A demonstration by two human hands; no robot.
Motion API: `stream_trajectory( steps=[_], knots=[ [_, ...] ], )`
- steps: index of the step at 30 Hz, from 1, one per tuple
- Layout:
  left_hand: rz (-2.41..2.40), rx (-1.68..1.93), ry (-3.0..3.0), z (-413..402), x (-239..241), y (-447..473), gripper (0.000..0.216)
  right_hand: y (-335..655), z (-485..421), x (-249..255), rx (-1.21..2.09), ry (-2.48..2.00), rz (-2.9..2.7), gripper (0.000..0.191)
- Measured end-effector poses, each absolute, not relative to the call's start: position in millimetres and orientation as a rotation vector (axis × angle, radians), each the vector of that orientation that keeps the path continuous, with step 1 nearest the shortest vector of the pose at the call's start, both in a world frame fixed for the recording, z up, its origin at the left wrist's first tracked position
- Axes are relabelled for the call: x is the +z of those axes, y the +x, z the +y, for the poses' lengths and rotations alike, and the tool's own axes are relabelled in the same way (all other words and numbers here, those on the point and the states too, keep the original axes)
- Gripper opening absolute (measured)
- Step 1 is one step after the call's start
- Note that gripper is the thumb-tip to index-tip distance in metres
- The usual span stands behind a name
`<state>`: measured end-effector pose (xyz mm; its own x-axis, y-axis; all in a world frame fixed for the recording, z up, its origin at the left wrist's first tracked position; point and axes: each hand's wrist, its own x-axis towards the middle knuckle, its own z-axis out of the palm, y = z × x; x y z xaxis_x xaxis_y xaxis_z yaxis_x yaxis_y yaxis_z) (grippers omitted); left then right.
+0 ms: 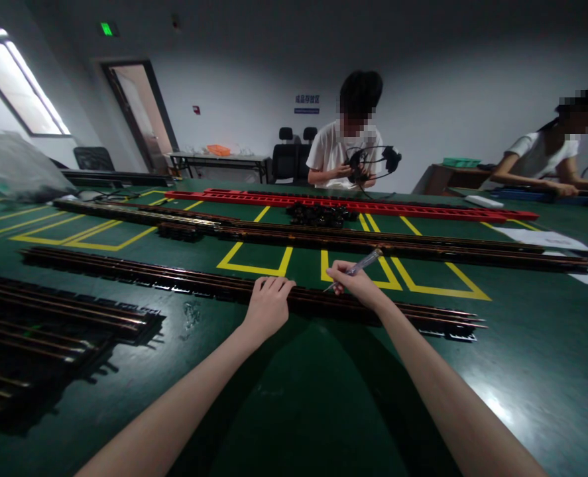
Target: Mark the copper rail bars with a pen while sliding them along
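Across the green table in front of me lies a long dark track-like strip [194, 279] with several thin coppery rails along it. My left hand [268, 308] is closed over the strip's near edge, its fingers bent across the rails. In my right hand [354, 281] is a screwdriver [367, 261] with a clear handle, held slanted between thumb and fingers. Its thin shaft points down and left to the strip, just right of my left hand. Whether the tip touches a part there is too small to tell.
More dark railed strips [65, 308] are stacked at the left. Beyond mine runs another long strip [398, 246], then a red ladder-like frame [423, 209] and a heap of black parts [318, 215]. Two co-workers sit across the table, one holding a black cabled device [368, 162].
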<state>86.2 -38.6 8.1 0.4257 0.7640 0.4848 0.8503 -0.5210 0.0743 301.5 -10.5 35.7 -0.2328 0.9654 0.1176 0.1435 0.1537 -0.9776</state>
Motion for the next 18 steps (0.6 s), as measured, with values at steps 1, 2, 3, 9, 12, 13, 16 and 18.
stream_trajectory(
  steps=[1,2,3,9,12,13,16,18],
  knots=[
    [-1.428,-0.705,-2.492,-38.6,8.1,86.1,0.039,301.5,-10.4,35.6,1.185,-1.106,-1.556,0.038],
    [-1.428,-0.707,-2.490,-38.5,8.0,86.1,0.039,301.6,-10.5,35.7,1.183,-1.106,-1.557,0.038],
    [-1.430,-0.707,-2.490,-38.5,8.0,86.1,0.038,301.6,-10.5,35.9,1.181,-1.106,-1.560,0.038],
    [-1.439,-0.674,-2.507,-39.1,9.2,86.2,0.038,300.7,-11.5,38.8,1.188,-1.124,-1.563,0.039],
    [-1.437,-0.671,-2.511,-38.9,9.1,86.2,0.037,300.4,-11.9,39.5,1.178,-1.130,-1.563,0.039],
    [-1.438,-0.673,-2.513,-38.8,8.8,86.2,0.038,300.5,-12.0,39.6,1.174,-1.129,-1.566,0.039],
    [-1.438,-0.679,-2.516,-38.4,8.0,86.1,0.038,300.8,-11.9,39.1,1.167,-1.126,-1.577,0.038],
    [-1.434,-0.680,-2.515,-38.2,7.7,85.9,0.038,300.9,-11.4,38.5,1.162,-1.127,-1.578,0.038]
  ],
)
